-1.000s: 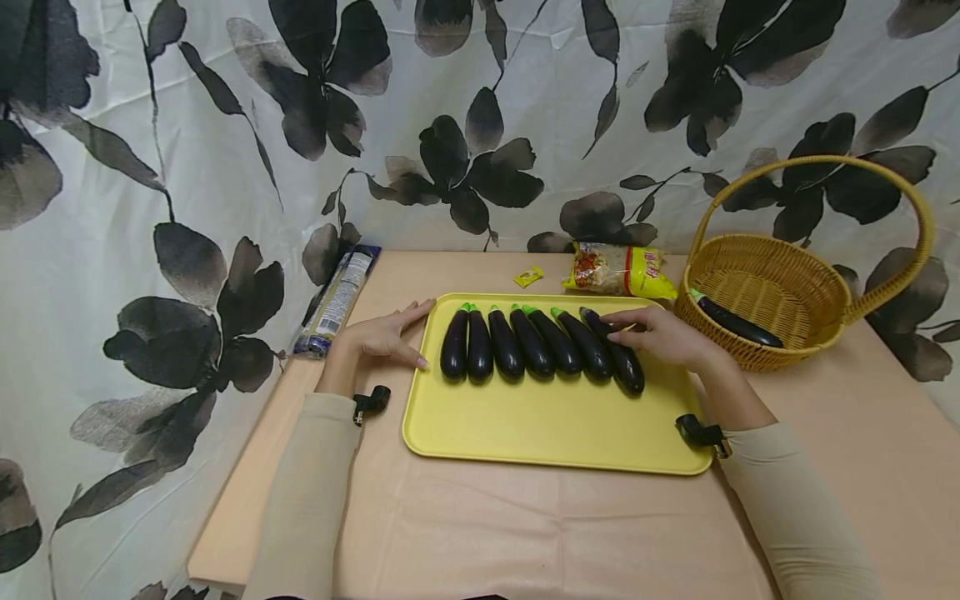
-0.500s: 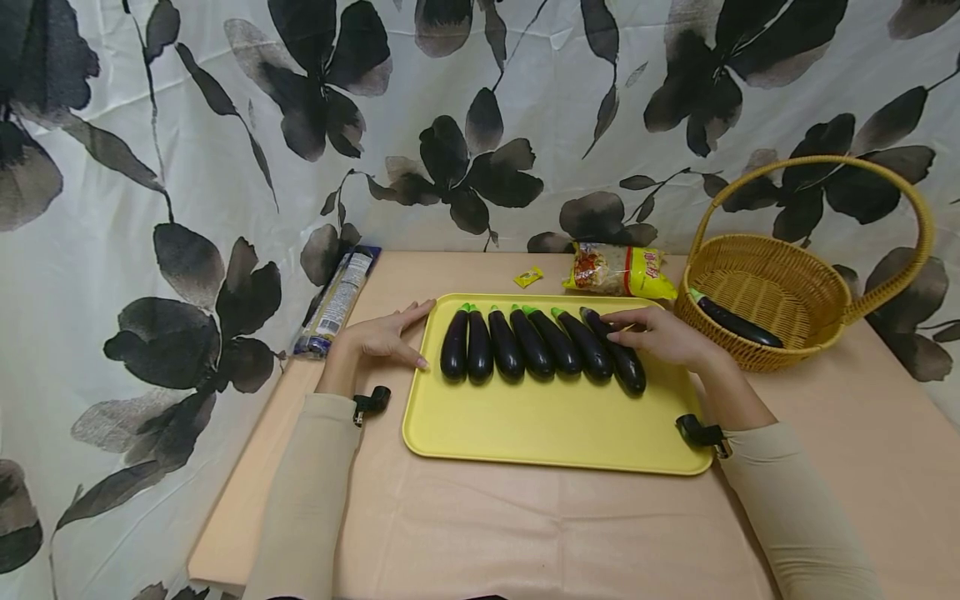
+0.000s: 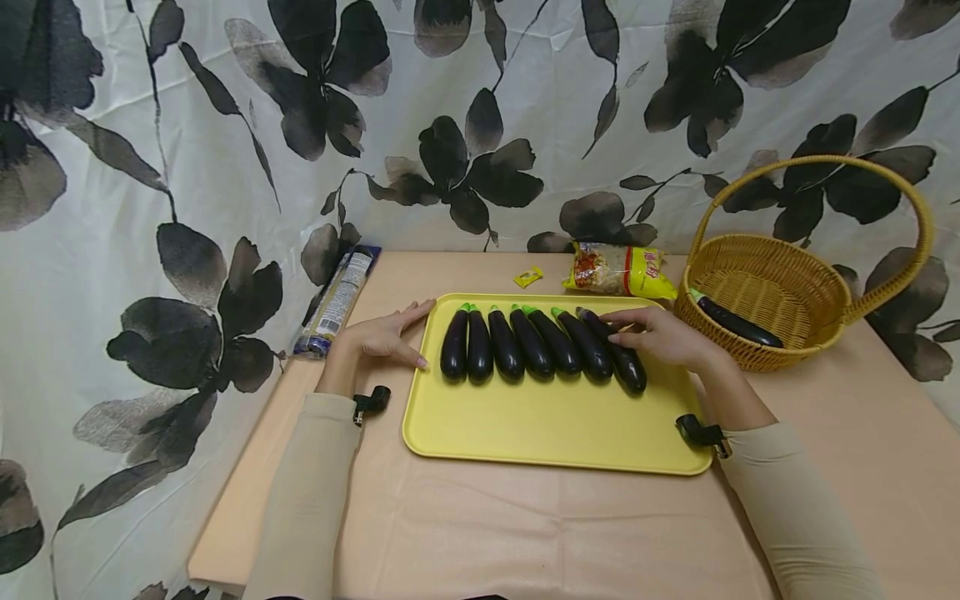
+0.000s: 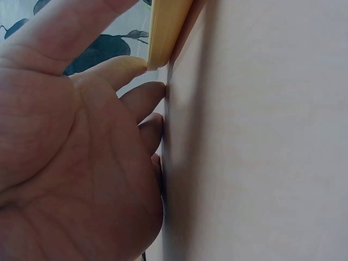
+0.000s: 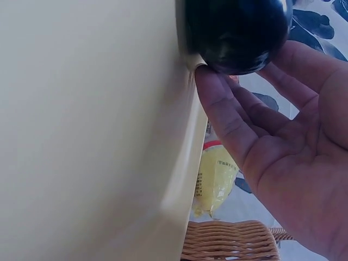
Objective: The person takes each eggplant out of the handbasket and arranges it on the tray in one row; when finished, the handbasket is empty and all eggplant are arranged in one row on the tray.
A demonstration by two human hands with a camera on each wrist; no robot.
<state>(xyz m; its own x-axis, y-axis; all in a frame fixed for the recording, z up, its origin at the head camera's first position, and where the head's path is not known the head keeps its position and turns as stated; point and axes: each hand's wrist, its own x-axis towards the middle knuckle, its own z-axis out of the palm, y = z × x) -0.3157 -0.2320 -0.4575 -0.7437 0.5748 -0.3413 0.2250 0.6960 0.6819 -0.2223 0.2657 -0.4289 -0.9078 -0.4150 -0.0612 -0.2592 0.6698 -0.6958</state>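
Several purple-black eggplants (image 3: 527,343) with green tops lie side by side on a yellow tray (image 3: 555,425) in the head view. My right hand (image 3: 660,333) is at the rightmost eggplant (image 3: 628,371), its nearly straight fingers and thumb touching that eggplant's side. From the right wrist view, a fingertip (image 5: 205,75) meets the underside of this eggplant (image 5: 239,32) beside the tray surface (image 5: 87,130). At the tray's left rim is my left hand (image 3: 382,335), fingers extended. The left wrist view has one finger against the tray edge (image 4: 163,38) and other fingertips on the tabletop.
A wicker basket (image 3: 750,250) with one eggplant (image 3: 737,321) inside stands right of the tray. Behind the tray lie a yellow food bag (image 3: 622,271) and a small yellow packet (image 3: 528,277). A long blue package (image 3: 341,296) is at the left, near the floral cloth.
The rightmost eggplant has turned very slightly, its top end shifting left a touch under my right fingers. Both hands stay almost where they were.
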